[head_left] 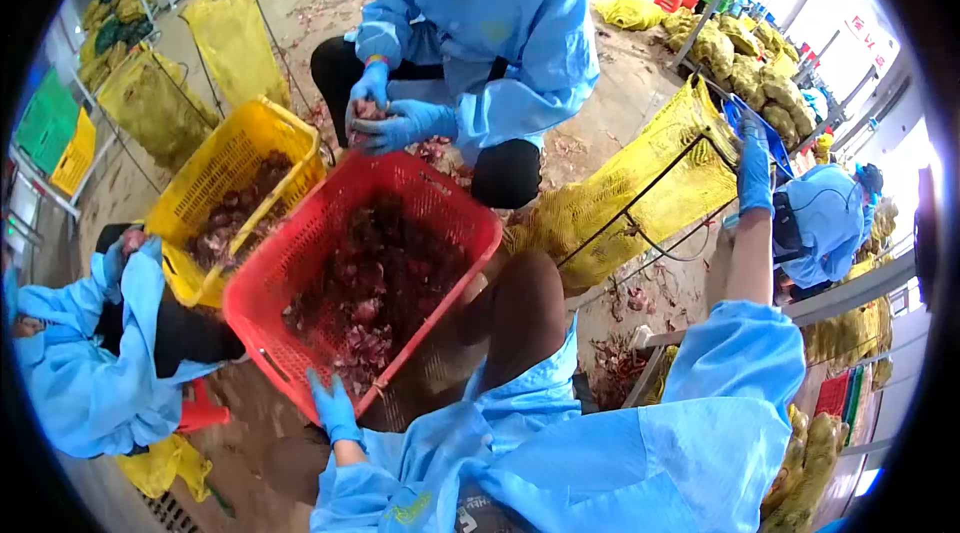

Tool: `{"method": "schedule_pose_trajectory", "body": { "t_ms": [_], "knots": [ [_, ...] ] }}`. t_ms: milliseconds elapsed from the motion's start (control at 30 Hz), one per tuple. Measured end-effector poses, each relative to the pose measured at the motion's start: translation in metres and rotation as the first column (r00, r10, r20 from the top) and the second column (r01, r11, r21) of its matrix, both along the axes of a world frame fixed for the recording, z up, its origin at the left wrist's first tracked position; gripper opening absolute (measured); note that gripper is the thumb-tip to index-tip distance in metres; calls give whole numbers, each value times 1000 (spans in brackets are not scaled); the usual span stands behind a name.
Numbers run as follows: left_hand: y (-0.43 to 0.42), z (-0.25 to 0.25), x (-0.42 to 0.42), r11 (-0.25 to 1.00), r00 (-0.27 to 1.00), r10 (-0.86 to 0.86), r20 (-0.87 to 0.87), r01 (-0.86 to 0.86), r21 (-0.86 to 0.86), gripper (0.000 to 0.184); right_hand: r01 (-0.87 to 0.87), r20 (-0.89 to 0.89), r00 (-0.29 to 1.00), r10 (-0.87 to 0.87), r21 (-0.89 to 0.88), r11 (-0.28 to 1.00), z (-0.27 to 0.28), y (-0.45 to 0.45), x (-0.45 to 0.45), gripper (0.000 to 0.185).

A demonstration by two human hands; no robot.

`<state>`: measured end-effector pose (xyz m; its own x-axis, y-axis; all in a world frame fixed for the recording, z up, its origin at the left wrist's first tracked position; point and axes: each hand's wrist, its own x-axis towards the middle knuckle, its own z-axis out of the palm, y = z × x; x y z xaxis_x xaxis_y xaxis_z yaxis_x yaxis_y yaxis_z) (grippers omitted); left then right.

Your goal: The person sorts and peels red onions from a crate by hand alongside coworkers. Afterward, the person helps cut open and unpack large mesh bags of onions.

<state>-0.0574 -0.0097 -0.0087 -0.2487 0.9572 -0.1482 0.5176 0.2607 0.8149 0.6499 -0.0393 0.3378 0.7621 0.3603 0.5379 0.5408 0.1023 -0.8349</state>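
My left hand, in a blue glove, lies at the near rim of a red crate, its fingers apart. Inside the crate are reddish bulbs and loose dark skins. My right hand, also gloved in blue, is raised at the right, closed at the edge of a blue container; part of its grip is hidden. Just left of that hand, a yellow mesh bag hangs on a metal frame, its lower part bulging.
Across the crate a person holds a bulb in gloved hands. Another person sits left beside a yellow crate. Yellow net bags stand behind. Filled sacks and a bending person are at the right.
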Motion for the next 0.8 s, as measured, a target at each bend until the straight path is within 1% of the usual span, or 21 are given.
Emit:
{"method": "schedule_pose_trajectory", "body": {
  "t_ms": [33,67,100,167,200,233,300,333,367,400,433,467,500,567,600,633,667,700,733,767,800],
  "knots": [
    [-1,1,0,1000,999,-14,-30,14,1,60,-46,113,993,32,127,991,-3,8,-11,29],
    [-3,16,5,998,995,-25,-98,20,-55,59,-80,117,991,62,153,985,7,17,-55,29],
    [-6,21,6,998,991,-46,-126,39,-54,58,-113,118,989,93,177,978,19,23,-105,29],
    [-6,-17,-7,998,987,-61,-151,59,-14,58,-325,209,932,294,130,937,10,39,-142,34],
    [-8,-3,-2,995,979,-80,-186,66,-77,58,-445,197,885,422,94,891,6,47,-174,35],
    [-8,18,10,988,971,-81,-223,49,-144,58,-489,205,850,485,-33,871,-2,55,-197,35],
    [-14,14,15,991,944,-109,-312,78,-110,56,-685,176,679,713,-200,701,-27,78,-239,27],
    [-15,24,22,986,935,-92,-343,38,-160,53,-721,79,599,797,-380,580,-38,88,-265,25],
    [-13,32,27,977,927,-86,-366,7,-212,51,-722,-26,524,851,-543,428,-49,102,-290,24],
    [-11,36,31,966,918,-91,-387,-14,-260,49,-780,-99,383,918,-568,264,-76,122,-309,24],
    [-10,36,32,951,910,-104,-402,-27,-307,47,-807,-172,241,955,-582,99,-117,142,-323,23],
    [-12,32,31,962,898,-91,-431,-32,-270,44,-760,-182,178,967,-650,17,-156,157,-334,24],
    [-14,26,31,985,889,-55,-455,-26,-170,43,-698,-194,116,974,-713,-59,-194,171,-344,24],
    [-6,46,38,958,883,-66,-464,-74,-278,40,-374,-246,150,958,-911,-175,-258,194,-359,28],
    [-3,47,38,953,884,-60,-464,-88,-291,40,-286,-278,183,943,-933,-220,-297,205,-360,28],
    [-5,47,38,968,875,-62,-479,-65,-243,37,-195,-307,219,926,-944,-267,-328,214,-355,29],
    [-5,48,39,979,867,-66,-494,-39,-200,35,-188,-326,208,922,-939,-289,-344,220,-353,29],
    [-3,48,38,975,868,-64,-493,-52,-216,35,-185,-344,335,877,-937,-296,-360,225,-350,29],
    [-2,50,38,978,854,-89,-513,-23,-209,32,-179,-355,458,815,-935,-307,-376,229,-346,30],
    [-2,49,38,979,839,-115,-532,5,-204,30,-204,-332,487,808,-943,-265,-395,234,-340,33],
    [-2,46,38,978,836,-125,-534,13,-208,29,-225,-352,530,771,-936,-273,-412,240,-334,35]
  ]
}}
